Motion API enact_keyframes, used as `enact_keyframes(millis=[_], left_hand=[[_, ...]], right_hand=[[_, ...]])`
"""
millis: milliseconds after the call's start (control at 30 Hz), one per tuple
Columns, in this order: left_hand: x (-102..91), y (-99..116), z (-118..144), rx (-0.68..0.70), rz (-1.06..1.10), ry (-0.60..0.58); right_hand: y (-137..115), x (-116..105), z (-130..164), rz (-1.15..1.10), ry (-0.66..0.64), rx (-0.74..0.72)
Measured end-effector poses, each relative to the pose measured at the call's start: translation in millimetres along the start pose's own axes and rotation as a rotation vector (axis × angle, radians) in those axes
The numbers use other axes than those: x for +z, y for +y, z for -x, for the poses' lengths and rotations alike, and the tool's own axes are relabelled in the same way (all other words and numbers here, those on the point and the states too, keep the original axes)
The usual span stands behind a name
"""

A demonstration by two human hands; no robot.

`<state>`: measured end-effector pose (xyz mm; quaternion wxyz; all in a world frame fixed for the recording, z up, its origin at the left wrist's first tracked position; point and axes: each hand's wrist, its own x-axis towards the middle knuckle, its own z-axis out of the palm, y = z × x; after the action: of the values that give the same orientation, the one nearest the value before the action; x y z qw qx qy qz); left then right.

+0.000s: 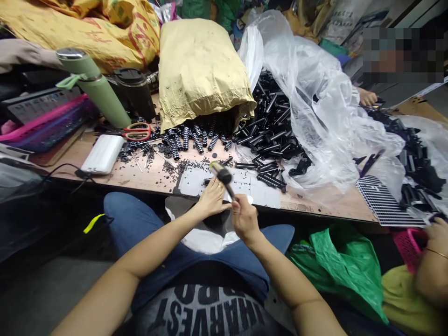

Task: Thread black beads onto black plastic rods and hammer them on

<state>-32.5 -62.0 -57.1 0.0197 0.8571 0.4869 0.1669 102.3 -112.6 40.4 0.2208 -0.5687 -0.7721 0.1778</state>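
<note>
A: So, where do things stand at this tabletop [315, 205]?

B: The right hand [244, 219] is closed around the handle of a small hammer [221, 173], whose head hangs just above the pale work pad [261, 191] at the tabletop's near edge. The left hand [211, 198] rests on the pad just beside it, fingers pinched together on something too small to make out.

A: Is much finished?

B: Hard to say. I would judge the work well short of done: a big heap of black tubes [271, 130] spills from a clear plastic bag [315, 93], and ribbed black springs [196, 135] pour from the mouth of a brown paper sack [199, 70]. Tiny black bits [164, 168] are scattered between the springs and the pad. I can't pick out a stack of finished pieces.

A: Anything else around?

B: Red-handled scissors [137, 132], a white power bank [103, 154], and a green flask [94, 86] lie to the left, well apart from the hands. Another person's hand [367, 97] shows beyond the plastic bag, and another person's forearm [432, 266] sits at the right edge near a pink basket [406, 245]. A green bag [343, 261] lies under the tabletop.
</note>
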Motion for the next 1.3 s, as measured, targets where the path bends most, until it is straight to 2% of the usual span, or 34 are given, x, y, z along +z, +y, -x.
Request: enact_keyframes(millis=[100, 167, 233, 300, 400, 467, 533, 600, 633, 733, 833, 900, 967, 1000, 1067, 1133, 1167, 1233, 1300], left_hand=[[2.8, -2.9, -1.8, 0.007, -0.018, -0.001], [-0.5, -6.7, -7.0, 0.017, -0.017, -0.006], [-8.9, -8.4, -12.5, -0.009, 0.005, -0.036], [-20.7, -4.1, -14.1, -0.114, 0.032, -0.069], [-37.4, 10.4, -10.3, -0.175, 0.101, -0.096], [-43.8, 14.2, -13.2, -0.157, 0.146, -0.063], [-45.3, 5.7, -26.9, -0.253, 0.152, 0.030], [-43.3, -12.0, -47.4, -0.419, 0.155, 0.110], [-41.8, -21.0, -56.8, -0.480, 0.188, 0.104], [-39.6, -31.6, -66.7, -0.563, 0.439, 0.128], [-42.1, -12.1, -48.2, -0.537, 0.805, 0.194], [-45.2, 4.1, -32.6, -0.495, 0.985, 0.147], [-48.2, 8.9, -25.2, -0.465, 1.023, 0.082], [-49.6, 4.7, -26.0, -0.464, 0.976, 0.074], [-51.4, -17.6, -35.8, -0.509, 0.726, 0.130], [-51.1, -53.4, -52.8, -0.566, 0.341, 0.222], [-49.9, -73.5, -61.9, -0.559, 0.153, 0.228], [-46.5, -111.9, -77.7, -0.406, -0.074, 0.145], [-43.6, -141.0, -87.2, -0.224, -0.150, 0.055]], right_hand=[[4.6, 16.9, -6.5, 0.245, -0.262, 0.087], [6.3, 18.4, -7.8, 0.287, -0.303, 0.106], [10.4, 10.8, -6.3, 0.263, -0.235, 0.120], [20.6, -2.5, -3.6, 0.240, -0.141, 0.157], [49.9, -22.4, -0.7, 0.300, -0.042, 0.249], [75.0, -30.3, -1.0, 0.387, -0.019, 0.315], [97.9, -32.7, -3.0, 0.453, -0.010, 0.347], [113.5, -30.5, -7.1, 0.459, 0.029, 0.303], [117.5, -28.2, -10.0, 0.427, 0.067, 0.250], [114.0, -18.8, -22.9, 0.230, 0.215, 0.028], [94.8, -9.4, -41.3, 0.083, 0.240, -0.160], [81.0, -5.1, -53.9, 0.036, 0.173, -0.244], [70.8, -2.3, -63.4, -0.007, 0.131, -0.274], [67.4, -1.3, -66.1, -0.023, 0.124, -0.266], [63.6, 0.7, -67.0, -0.039, 0.111, -0.232], [63.0, 3.4, -62.7, -0.035, 0.062, -0.203], [63.7, 5.2, -59.3, -0.029, 0.034, -0.194], [67.4, 9.4, -51.9, -0.016, -0.007, -0.189], [73.6, 14.1, -46.1, -0.004, -0.014, -0.184]])
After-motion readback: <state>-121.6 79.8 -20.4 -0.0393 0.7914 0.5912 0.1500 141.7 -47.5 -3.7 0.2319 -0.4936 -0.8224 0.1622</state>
